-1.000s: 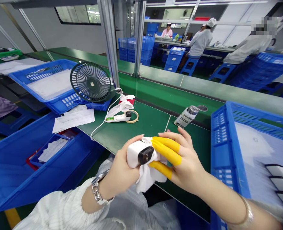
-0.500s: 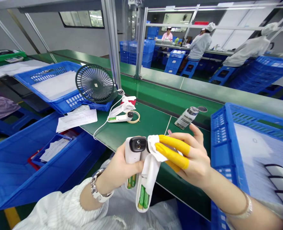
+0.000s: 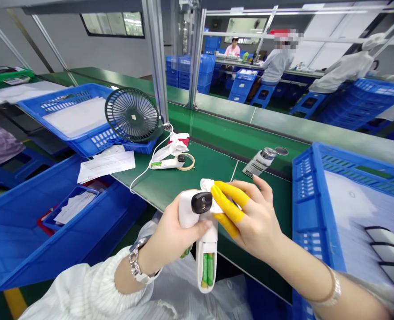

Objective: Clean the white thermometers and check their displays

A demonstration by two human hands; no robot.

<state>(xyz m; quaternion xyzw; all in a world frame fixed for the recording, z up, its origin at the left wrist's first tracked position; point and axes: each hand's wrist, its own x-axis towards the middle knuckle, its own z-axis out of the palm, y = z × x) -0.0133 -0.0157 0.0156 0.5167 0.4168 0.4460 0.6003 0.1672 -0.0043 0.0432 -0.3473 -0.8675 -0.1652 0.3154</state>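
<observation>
My left hand (image 3: 180, 231) is closed around two white handheld infrared thermometers. One thermometer (image 3: 188, 209) has its black sensor head facing me; the other thermometer (image 3: 206, 266) hangs lower, with green batteries (image 3: 208, 270) showing in its uncovered handle. Yellow finger cots cover several fingers of my right hand (image 3: 250, 213), which pinches a white cloth (image 3: 207, 184) against the upper end of the lower thermometer. The cloth and my fingers hide that thermometer's head.
A third thermometer (image 3: 165, 164) lies by a tape roll (image 3: 190, 162). Behind are a black fan (image 3: 132, 114) and a metal-topped bottle (image 3: 260, 162). Blue crates stand left (image 3: 13, 231) and right (image 3: 305, 186), the right one holding white devices (image 3: 388, 249). Several co-workers sit across the line.
The cloth has been drawn up off the lower thermometer's handle and bunched at its top. My right hand has shifted left, and the thermometers have turned slightly.
</observation>
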